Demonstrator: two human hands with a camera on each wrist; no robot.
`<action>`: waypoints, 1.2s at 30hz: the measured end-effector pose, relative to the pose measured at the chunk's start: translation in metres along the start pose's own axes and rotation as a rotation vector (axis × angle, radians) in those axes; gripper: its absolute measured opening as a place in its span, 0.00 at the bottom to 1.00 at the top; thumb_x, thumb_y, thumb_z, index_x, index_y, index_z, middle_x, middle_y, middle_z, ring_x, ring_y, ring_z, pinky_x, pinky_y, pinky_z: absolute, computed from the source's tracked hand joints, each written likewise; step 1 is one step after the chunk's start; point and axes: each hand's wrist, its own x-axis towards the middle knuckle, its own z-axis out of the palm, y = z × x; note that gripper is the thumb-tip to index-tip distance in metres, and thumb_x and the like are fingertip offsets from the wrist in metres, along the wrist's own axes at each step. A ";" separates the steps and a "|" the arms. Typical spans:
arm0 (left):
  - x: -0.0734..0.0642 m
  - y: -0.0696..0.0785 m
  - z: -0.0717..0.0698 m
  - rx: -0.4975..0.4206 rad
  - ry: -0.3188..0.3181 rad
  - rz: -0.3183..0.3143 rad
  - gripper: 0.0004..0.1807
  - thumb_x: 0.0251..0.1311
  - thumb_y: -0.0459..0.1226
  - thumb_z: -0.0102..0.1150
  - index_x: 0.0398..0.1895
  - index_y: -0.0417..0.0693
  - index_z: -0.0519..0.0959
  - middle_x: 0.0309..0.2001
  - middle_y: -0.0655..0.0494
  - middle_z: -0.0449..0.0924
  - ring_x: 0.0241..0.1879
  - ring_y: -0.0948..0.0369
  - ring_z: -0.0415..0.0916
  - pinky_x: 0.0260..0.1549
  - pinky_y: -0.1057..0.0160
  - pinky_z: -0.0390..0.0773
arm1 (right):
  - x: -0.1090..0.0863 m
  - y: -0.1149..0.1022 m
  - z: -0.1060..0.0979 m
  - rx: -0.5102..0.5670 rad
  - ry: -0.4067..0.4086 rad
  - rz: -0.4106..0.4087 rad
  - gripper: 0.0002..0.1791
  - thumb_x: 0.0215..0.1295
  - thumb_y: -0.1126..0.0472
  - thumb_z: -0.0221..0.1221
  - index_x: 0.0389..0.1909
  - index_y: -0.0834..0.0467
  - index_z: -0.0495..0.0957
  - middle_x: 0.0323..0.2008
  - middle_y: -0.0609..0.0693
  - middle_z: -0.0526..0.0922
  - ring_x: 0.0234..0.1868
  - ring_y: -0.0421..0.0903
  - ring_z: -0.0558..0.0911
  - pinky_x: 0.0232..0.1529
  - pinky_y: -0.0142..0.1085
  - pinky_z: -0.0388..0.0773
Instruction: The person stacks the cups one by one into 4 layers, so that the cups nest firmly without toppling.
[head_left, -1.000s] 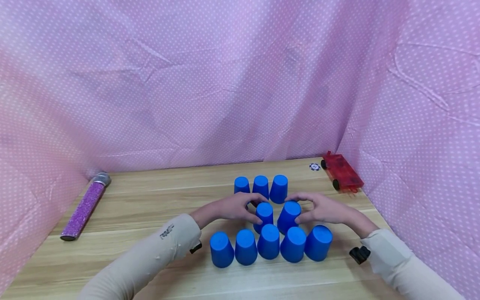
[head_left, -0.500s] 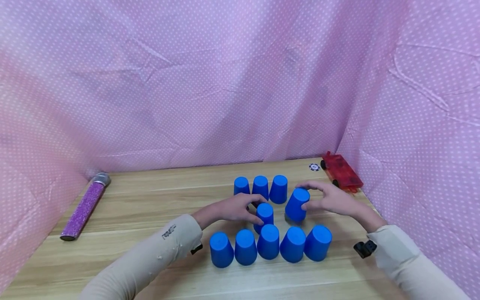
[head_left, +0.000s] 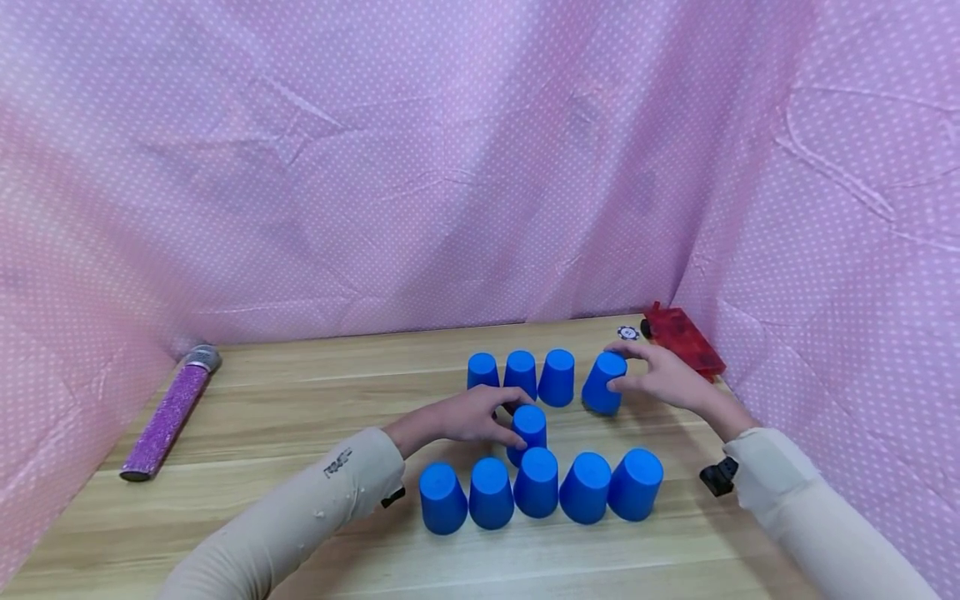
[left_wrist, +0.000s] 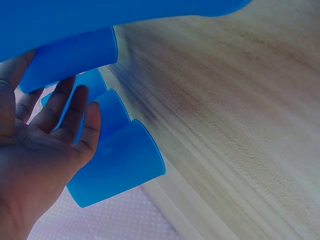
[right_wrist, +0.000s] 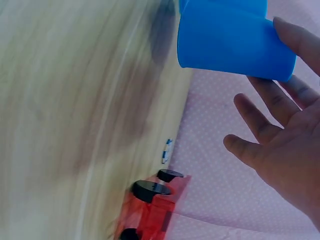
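Observation:
Upside-down blue plastic cups stand on the table in rows. My left hand [head_left: 474,414] holds the middle cup [head_left: 532,423] between thumb and fingers; in the left wrist view that cup [left_wrist: 75,57] lies against the fingertips. At the right end of the back row, my right hand [head_left: 663,381] grips another cup [head_left: 602,387], which leans a little in the head view. The right wrist view shows thumb and fingers pinching this cup [right_wrist: 230,42] near its closed end, the other fingers spread. Three cups stand to its left, one of them the nearest cup [head_left: 557,379].
A front row of several blue cups [head_left: 537,483] stands nearer me. A red toy car [head_left: 686,340] and a poker chip [head_left: 628,332] lie at the back right. A purple glittery microphone [head_left: 171,417] lies at the left. Pink dotted cloth [head_left: 465,167] hangs behind the wooden table [head_left: 300,392].
My right hand has carried its cup from beside the middle cup back and to the right, to the end of the back row. The left hand has stayed on its cup.

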 end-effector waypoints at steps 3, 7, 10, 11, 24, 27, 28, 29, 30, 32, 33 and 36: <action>0.000 0.000 0.000 0.008 0.003 0.005 0.27 0.60 0.51 0.69 0.62 0.65 0.73 0.57 0.64 0.79 0.59 0.63 0.77 0.57 0.56 0.80 | 0.005 0.004 0.002 0.012 -0.002 -0.001 0.33 0.62 0.53 0.68 0.66 0.60 0.71 0.63 0.64 0.76 0.67 0.66 0.71 0.64 0.68 0.66; 0.001 -0.001 0.000 0.012 0.004 0.012 0.27 0.60 0.51 0.69 0.62 0.65 0.73 0.57 0.64 0.79 0.59 0.63 0.77 0.57 0.57 0.80 | 0.010 0.006 0.005 0.027 -0.009 0.009 0.33 0.62 0.53 0.68 0.66 0.59 0.71 0.65 0.64 0.74 0.68 0.66 0.69 0.64 0.68 0.66; 0.001 -0.001 0.000 0.011 0.003 0.013 0.27 0.60 0.51 0.68 0.62 0.65 0.73 0.57 0.64 0.79 0.59 0.64 0.76 0.57 0.57 0.80 | 0.013 0.006 0.005 0.028 -0.015 0.015 0.33 0.63 0.54 0.67 0.67 0.58 0.69 0.66 0.64 0.73 0.69 0.67 0.68 0.63 0.68 0.67; 0.001 -0.001 0.000 0.012 0.003 0.013 0.27 0.60 0.51 0.68 0.62 0.65 0.73 0.57 0.65 0.79 0.59 0.64 0.76 0.57 0.56 0.80 | 0.014 0.006 0.006 0.030 -0.016 0.017 0.33 0.63 0.54 0.67 0.67 0.57 0.69 0.66 0.64 0.72 0.69 0.67 0.68 0.63 0.68 0.67; 0.000 0.001 -0.002 0.010 -0.002 0.025 0.27 0.60 0.51 0.68 0.62 0.64 0.73 0.57 0.64 0.79 0.59 0.64 0.76 0.57 0.57 0.79 | 0.022 0.007 0.008 0.037 -0.020 0.001 0.32 0.62 0.55 0.68 0.66 0.60 0.71 0.64 0.65 0.75 0.67 0.67 0.70 0.62 0.67 0.69; 0.001 0.001 -0.002 0.010 -0.006 0.029 0.27 0.60 0.51 0.68 0.62 0.64 0.73 0.57 0.64 0.79 0.59 0.64 0.76 0.58 0.57 0.79 | 0.023 0.009 0.009 0.036 -0.017 -0.001 0.32 0.62 0.56 0.68 0.65 0.61 0.71 0.63 0.65 0.76 0.67 0.67 0.71 0.62 0.66 0.70; 0.001 0.001 -0.002 0.011 -0.006 0.028 0.27 0.60 0.51 0.68 0.62 0.64 0.73 0.57 0.64 0.79 0.59 0.63 0.76 0.57 0.57 0.79 | 0.023 0.009 0.009 0.036 -0.018 -0.003 0.31 0.62 0.57 0.68 0.65 0.61 0.71 0.63 0.65 0.76 0.67 0.67 0.71 0.62 0.66 0.70; 0.001 0.001 -0.002 0.011 -0.006 0.028 0.27 0.60 0.51 0.68 0.62 0.64 0.73 0.57 0.64 0.79 0.59 0.63 0.76 0.57 0.57 0.79 | 0.023 0.010 0.009 0.038 -0.019 -0.004 0.31 0.62 0.57 0.68 0.65 0.61 0.71 0.63 0.65 0.76 0.67 0.67 0.71 0.62 0.66 0.71; 0.001 0.001 -0.002 0.011 -0.006 0.027 0.27 0.60 0.50 0.69 0.62 0.64 0.73 0.57 0.64 0.79 0.59 0.63 0.76 0.57 0.57 0.79 | 0.023 0.010 0.010 0.038 -0.020 -0.005 0.31 0.62 0.57 0.68 0.65 0.61 0.71 0.63 0.65 0.76 0.67 0.67 0.71 0.61 0.66 0.71; 0.000 0.000 -0.002 0.013 -0.006 0.025 0.27 0.60 0.50 0.68 0.62 0.64 0.73 0.57 0.64 0.79 0.59 0.63 0.76 0.57 0.57 0.79 | 0.023 0.011 0.010 0.042 -0.023 -0.003 0.31 0.62 0.57 0.68 0.65 0.61 0.71 0.63 0.65 0.75 0.67 0.67 0.70 0.61 0.65 0.72; 0.000 0.000 -0.002 0.013 -0.006 0.025 0.27 0.60 0.50 0.68 0.62 0.64 0.73 0.57 0.64 0.79 0.59 0.63 0.76 0.57 0.57 0.79 | 0.023 0.011 0.010 0.043 -0.025 -0.002 0.32 0.62 0.57 0.68 0.65 0.61 0.71 0.63 0.65 0.75 0.67 0.67 0.70 0.61 0.65 0.72; 0.000 0.000 -0.001 0.012 -0.006 0.022 0.27 0.60 0.50 0.68 0.62 0.64 0.73 0.57 0.64 0.79 0.59 0.63 0.76 0.57 0.57 0.79 | 0.023 0.012 0.011 0.044 -0.026 0.001 0.32 0.62 0.56 0.68 0.65 0.61 0.71 0.63 0.65 0.75 0.67 0.67 0.70 0.60 0.65 0.72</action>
